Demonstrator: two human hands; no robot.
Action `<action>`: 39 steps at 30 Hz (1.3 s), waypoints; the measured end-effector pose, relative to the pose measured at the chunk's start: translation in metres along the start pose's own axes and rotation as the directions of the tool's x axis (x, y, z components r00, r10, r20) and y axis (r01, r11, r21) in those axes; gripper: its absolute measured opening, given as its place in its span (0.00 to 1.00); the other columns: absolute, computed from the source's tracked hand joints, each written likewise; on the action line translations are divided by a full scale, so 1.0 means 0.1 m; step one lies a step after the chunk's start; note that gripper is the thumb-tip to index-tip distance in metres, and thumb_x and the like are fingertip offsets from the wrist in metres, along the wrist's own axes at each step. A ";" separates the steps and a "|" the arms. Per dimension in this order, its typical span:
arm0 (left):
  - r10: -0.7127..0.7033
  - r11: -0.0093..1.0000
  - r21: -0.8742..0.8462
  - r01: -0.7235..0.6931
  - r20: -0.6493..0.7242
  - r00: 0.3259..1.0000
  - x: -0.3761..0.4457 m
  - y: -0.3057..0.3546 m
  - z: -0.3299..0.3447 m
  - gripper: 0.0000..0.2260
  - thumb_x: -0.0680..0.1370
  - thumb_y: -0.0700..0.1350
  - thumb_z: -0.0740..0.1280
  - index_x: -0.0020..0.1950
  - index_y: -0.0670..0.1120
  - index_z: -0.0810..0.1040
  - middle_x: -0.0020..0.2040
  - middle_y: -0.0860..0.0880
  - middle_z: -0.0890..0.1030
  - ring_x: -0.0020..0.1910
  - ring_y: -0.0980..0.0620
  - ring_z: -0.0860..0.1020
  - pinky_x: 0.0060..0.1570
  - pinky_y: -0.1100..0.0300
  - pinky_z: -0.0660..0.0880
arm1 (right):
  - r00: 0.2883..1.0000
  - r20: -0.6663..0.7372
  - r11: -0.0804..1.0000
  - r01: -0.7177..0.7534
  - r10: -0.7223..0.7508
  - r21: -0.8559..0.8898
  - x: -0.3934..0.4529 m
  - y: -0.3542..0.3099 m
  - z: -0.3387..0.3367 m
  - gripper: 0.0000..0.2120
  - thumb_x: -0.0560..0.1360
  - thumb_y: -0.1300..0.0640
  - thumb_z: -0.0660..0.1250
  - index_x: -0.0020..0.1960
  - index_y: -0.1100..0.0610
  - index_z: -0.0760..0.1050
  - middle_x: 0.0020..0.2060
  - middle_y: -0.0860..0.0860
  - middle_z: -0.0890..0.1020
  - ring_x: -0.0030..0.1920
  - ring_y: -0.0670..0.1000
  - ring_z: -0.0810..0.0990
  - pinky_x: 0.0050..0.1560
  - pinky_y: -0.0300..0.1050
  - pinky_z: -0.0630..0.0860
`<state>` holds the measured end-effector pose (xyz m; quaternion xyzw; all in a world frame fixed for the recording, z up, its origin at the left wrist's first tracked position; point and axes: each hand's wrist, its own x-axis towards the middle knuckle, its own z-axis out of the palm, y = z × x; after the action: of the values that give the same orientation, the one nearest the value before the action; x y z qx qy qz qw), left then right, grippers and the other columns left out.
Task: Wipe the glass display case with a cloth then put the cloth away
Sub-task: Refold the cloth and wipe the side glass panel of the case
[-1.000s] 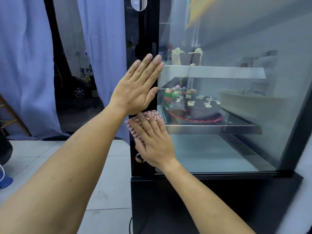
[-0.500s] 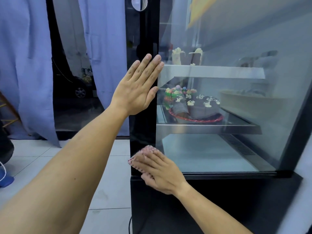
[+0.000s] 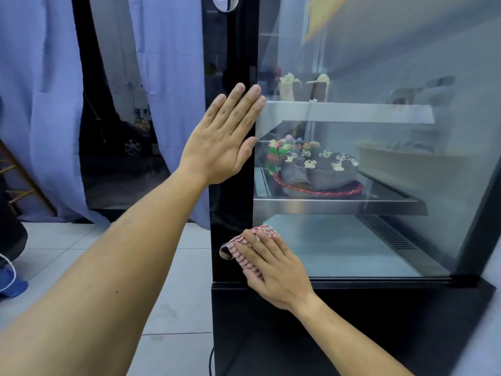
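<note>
Cloth (image 3: 245, 253) pressed flat beneath right hand (image 3: 273, 267).

From my seat I log: blue curtains (image 3: 40, 104), hanging at left; dark gap between them showing a parked car (image 3: 127, 142); pale tiled floor (image 3: 168, 308); wooden ladder (image 3: 19, 180), leaning at far left; blue shoe (image 3: 10, 283) on the floor at the left edge.

Left hand (image 3: 226, 138) flat, fingers straight upward; right hand (image 3: 273, 267) flat, low.
</note>
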<state>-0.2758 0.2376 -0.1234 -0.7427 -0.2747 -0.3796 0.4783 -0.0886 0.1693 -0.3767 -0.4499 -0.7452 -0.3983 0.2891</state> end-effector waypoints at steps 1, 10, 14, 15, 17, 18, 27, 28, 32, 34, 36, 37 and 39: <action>0.001 1.000 -0.002 -0.001 -0.002 1.000 0.00 0.00 0.00 0.28 0.88 0.52 0.49 0.85 0.42 0.50 0.86 0.43 0.52 0.84 0.42 0.50 0.83 0.44 0.50 | 1.000 0.001 1.000 -0.014 0.014 0.020 0.05 -0.04 0.00 0.34 0.81 0.43 0.65 0.83 0.50 0.61 0.84 0.49 0.57 0.84 0.51 0.55 0.83 0.54 0.53; -0.005 1.000 0.002 0.005 0.008 1.000 -0.01 0.01 -0.02 0.28 0.88 0.52 0.48 0.85 0.42 0.50 0.85 0.43 0.52 0.84 0.42 0.51 0.83 0.44 0.50 | 0.999 0.016 0.999 0.046 -0.046 -0.002 0.01 0.04 -0.04 0.33 0.82 0.45 0.65 0.84 0.50 0.60 0.84 0.50 0.58 0.84 0.52 0.56 0.83 0.53 0.54; -0.013 1.000 -0.007 0.013 0.010 1.000 -0.02 0.02 -0.03 0.28 0.88 0.53 0.48 0.86 0.42 0.50 0.86 0.43 0.52 0.85 0.42 0.50 0.83 0.44 0.50 | 0.996 0.085 0.999 0.031 -0.028 -0.041 -0.16 0.06 -0.05 0.34 0.82 0.43 0.64 0.84 0.49 0.58 0.84 0.50 0.55 0.84 0.52 0.54 0.83 0.53 0.52; -0.015 1.000 -0.006 0.015 0.010 1.000 -0.02 0.02 -0.02 0.28 0.88 0.53 0.48 0.86 0.42 0.50 0.86 0.44 0.52 0.85 0.42 0.50 0.83 0.44 0.50 | 0.997 0.077 0.999 0.025 -0.022 -0.037 -0.13 0.05 -0.05 0.34 0.82 0.43 0.64 0.84 0.49 0.59 0.84 0.50 0.56 0.84 0.52 0.54 0.83 0.53 0.52; -0.019 1.000 -0.009 0.019 0.010 1.000 -0.01 0.01 -0.02 0.28 0.88 0.53 0.48 0.86 0.43 0.50 0.86 0.44 0.51 0.85 0.43 0.50 0.83 0.44 0.50 | 0.999 0.044 0.999 0.017 -0.015 -0.028 -0.01 0.01 -0.05 0.32 0.82 0.45 0.64 0.84 0.50 0.61 0.84 0.51 0.58 0.84 0.52 0.54 0.83 0.54 0.52; -0.021 1.000 -0.006 0.021 0.006 1.000 -0.01 0.01 -0.02 0.28 0.88 0.53 0.48 0.86 0.43 0.50 0.86 0.44 0.52 0.85 0.43 0.50 0.83 0.44 0.50 | 1.000 0.025 1.000 0.012 -0.012 -0.011 0.07 -0.02 -0.05 0.32 0.82 0.46 0.64 0.83 0.50 0.61 0.84 0.51 0.58 0.84 0.53 0.54 0.83 0.54 0.52; -0.055 0.998 -0.011 0.055 0.007 0.998 -0.05 0.07 -0.02 0.28 0.88 0.51 0.49 0.86 0.42 0.50 0.86 0.44 0.52 0.84 0.41 0.51 0.83 0.43 0.50 | 0.942 0.199 0.951 0.293 -0.270 -0.097 0.19 -0.38 0.16 0.33 0.85 0.39 0.54 0.85 0.52 0.54 0.85 0.50 0.49 0.85 0.51 0.45 0.84 0.52 0.44; -0.057 0.998 -0.007 0.057 0.009 0.998 -0.05 0.07 -0.02 0.28 0.88 0.51 0.49 0.86 0.42 0.50 0.86 0.44 0.52 0.84 0.41 0.51 0.83 0.43 0.50 | 0.925 0.229 0.939 0.330 -0.302 -0.094 0.14 -0.35 0.17 0.34 0.85 0.39 0.53 0.85 0.52 0.52 0.85 0.50 0.49 0.85 0.50 0.45 0.84 0.52 0.43; -0.063 0.998 -0.013 0.063 0.024 0.998 -0.05 0.07 -0.03 0.28 0.88 0.51 0.49 0.86 0.42 0.49 0.86 0.44 0.51 0.85 0.42 0.50 0.83 0.44 0.49 | 0.866 0.309 0.910 0.414 -0.393 -0.003 0.00 -0.17 0.13 0.33 0.86 0.37 0.51 0.86 0.51 0.50 0.85 0.48 0.50 0.84 0.48 0.44 0.84 0.50 0.44; -0.069 0.998 -0.012 0.069 0.026 0.997 -0.05 0.08 -0.04 0.28 0.88 0.51 0.49 0.86 0.43 0.49 0.86 0.44 0.51 0.85 0.42 0.49 0.83 0.43 0.49 | 0.854 0.316 0.895 0.445 -0.413 -0.036 0.02 -0.07 0.10 0.33 0.86 0.37 0.50 0.86 0.51 0.50 0.85 0.48 0.50 0.84 0.48 0.44 0.84 0.49 0.42; -0.064 0.998 -0.012 0.064 0.029 0.998 -0.05 0.09 -0.04 0.28 0.88 0.51 0.49 0.86 0.43 0.49 0.86 0.44 0.51 0.85 0.42 0.49 0.83 0.43 0.49 | 0.855 0.281 0.876 0.475 -0.436 -0.083 0.04 -0.06 0.11 0.31 0.87 0.37 0.49 0.86 0.49 0.51 0.85 0.47 0.50 0.84 0.48 0.44 0.84 0.49 0.41; -0.066 0.998 -0.005 0.066 0.024 0.998 -0.05 0.09 -0.04 0.28 0.88 0.51 0.49 0.86 0.43 0.49 0.86 0.44 0.51 0.85 0.42 0.50 0.83 0.43 0.50 | 0.856 0.266 0.868 0.484 -0.443 -0.112 0.08 -0.11 0.12 0.31 0.87 0.37 0.48 0.86 0.48 0.51 0.85 0.47 0.50 0.84 0.48 0.44 0.84 0.49 0.41; -0.068 0.998 -0.007 0.068 0.013 0.998 -0.05 0.08 -0.03 0.28 0.88 0.51 0.49 0.86 0.43 0.50 0.86 0.44 0.52 0.85 0.42 0.50 0.83 0.43 0.49 | 0.870 0.243 0.862 0.475 -0.429 -0.180 0.24 -0.18 0.11 0.29 0.87 0.39 0.46 0.86 0.48 0.49 0.85 0.47 0.49 0.84 0.48 0.44 0.84 0.49 0.42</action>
<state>-0.2729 0.2316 -0.1307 -0.7370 -0.3016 -0.3920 0.4606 -0.1158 0.1844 -0.3697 -0.3293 -0.8026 -0.4940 0.0581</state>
